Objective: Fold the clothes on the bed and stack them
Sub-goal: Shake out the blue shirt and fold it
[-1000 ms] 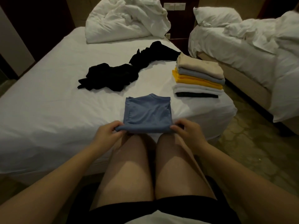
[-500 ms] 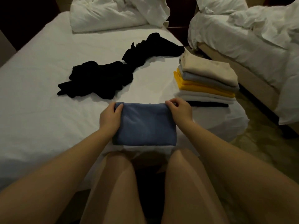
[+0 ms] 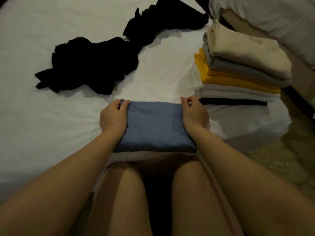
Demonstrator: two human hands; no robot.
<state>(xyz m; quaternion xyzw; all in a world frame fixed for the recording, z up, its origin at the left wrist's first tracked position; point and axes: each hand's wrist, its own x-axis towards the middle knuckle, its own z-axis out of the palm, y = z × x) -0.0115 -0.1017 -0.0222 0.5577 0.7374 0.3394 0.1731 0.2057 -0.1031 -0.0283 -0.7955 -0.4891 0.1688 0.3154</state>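
Forearms outstretched, left hand pinching far-left corner of blue garment, right hand pinching its far-right corner

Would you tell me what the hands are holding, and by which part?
The folded blue garment: the left hand pinches its far left corner, the right hand its far right corner.

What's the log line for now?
phase: folding | left hand: pinches blue garment corner | right hand: pinches other corner | black clothes: unfolded | stack: at right
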